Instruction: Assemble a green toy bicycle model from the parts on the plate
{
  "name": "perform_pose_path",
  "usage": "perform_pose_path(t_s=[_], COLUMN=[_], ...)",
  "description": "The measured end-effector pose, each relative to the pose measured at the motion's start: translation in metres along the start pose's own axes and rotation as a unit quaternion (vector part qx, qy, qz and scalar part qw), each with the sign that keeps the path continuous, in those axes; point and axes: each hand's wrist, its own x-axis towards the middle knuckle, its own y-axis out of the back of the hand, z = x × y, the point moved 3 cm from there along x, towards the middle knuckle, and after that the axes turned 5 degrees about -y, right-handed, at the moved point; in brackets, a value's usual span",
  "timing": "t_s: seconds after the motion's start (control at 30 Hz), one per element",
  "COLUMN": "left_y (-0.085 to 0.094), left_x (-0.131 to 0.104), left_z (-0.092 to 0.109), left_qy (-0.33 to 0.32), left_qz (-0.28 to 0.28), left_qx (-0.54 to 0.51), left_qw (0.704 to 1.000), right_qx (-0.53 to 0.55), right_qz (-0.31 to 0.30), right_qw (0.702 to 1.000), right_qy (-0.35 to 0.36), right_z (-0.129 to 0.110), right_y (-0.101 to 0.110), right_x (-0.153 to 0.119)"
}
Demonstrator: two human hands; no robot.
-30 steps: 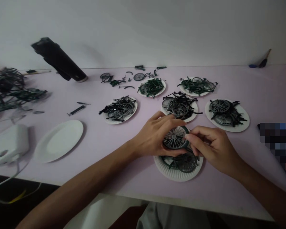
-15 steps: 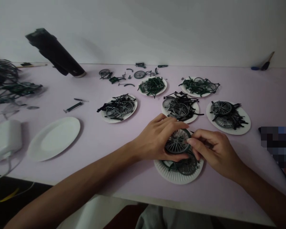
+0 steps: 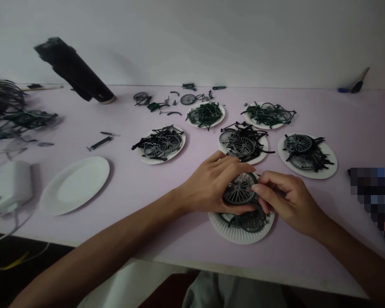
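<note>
My left hand [image 3: 216,182] is closed around a spoked toy bicycle wheel [image 3: 239,189], thumb under the rim and forefinger over its top. At the wheel's right edge, the thumb of my right hand [image 3: 285,201] lies on the rim while its other fingers curl in behind. Whether a smaller part sits between those fingertips is hidden. Just below the hands is a fluted paper plate [image 3: 231,233] bearing another wheel [image 3: 253,218] and dark green parts, partly covered by my left hand.
Beyond the hands stand several paper plates of toy bicycle parts, including a right-hand plate [image 3: 324,167]. Loose parts [image 3: 157,105] lie near the wall. A bare plate [image 3: 75,186], a white power adapter [image 3: 8,188] and a tall black object [image 3: 75,70] are leftward. A blurred-out device [image 3: 372,201] lies right.
Both hands keep nearly the same hold on the wheel. The whole view has shifted very slightly; nothing has been let go or picked up.
</note>
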Motion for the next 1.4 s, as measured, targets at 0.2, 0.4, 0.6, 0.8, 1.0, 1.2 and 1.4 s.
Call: perform_pose_path(t_s=[0.2, 0.4, 0.6, 0.8, 1.0, 1.2, 1.4], left_y=[-0.0009, -0.0015, -0.0019, -0.0022, -0.0026, -0.0026, -0.0022], left_x=[0.0002, 0.0009, 0.0004, 0.0003, -0.0001, -0.0001, -0.0007], left_z=[-0.0006, -0.0008, -0.0011, -0.0012, -0.0019, -0.0017, -0.0014], left_qy=[-0.013, -0.026, -0.031, -0.032, -0.038, -0.048, -0.048], left_qz=[-0.002, 0.003, 0.002, 0.000, 0.004, 0.001, -0.007], left_qx=[0.005, 0.002, -0.016, -0.012, -0.014, -0.015, -0.028], left_qw=[1.000, 1.000, 0.999, 0.999, 0.999, 0.999, 0.998], right_qx=[0.007, 0.019, 0.034, 0.035, 0.037, 0.037, 0.035], right_qz=[-0.011, -0.021, -0.031, -0.033, -0.032, -0.044, -0.050], right_qw=[1.000, 1.000, 0.999, 0.999, 0.998, 0.998, 0.998], right_qy=[-0.005, -0.006, -0.020, -0.019, -0.026, -0.033, -0.034], right_z=[-0.0002, 0.0012, 0.0028, 0.0030, 0.0044, 0.0031, 0.0033], right_y=[-0.0003, -0.0003, -0.0019, -0.0031, -0.0038, -0.0030, -0.0027], right_x=[-0.0001, -0.0010, -0.0010, -0.0014, -0.0007, -0.0014, -0.0019])
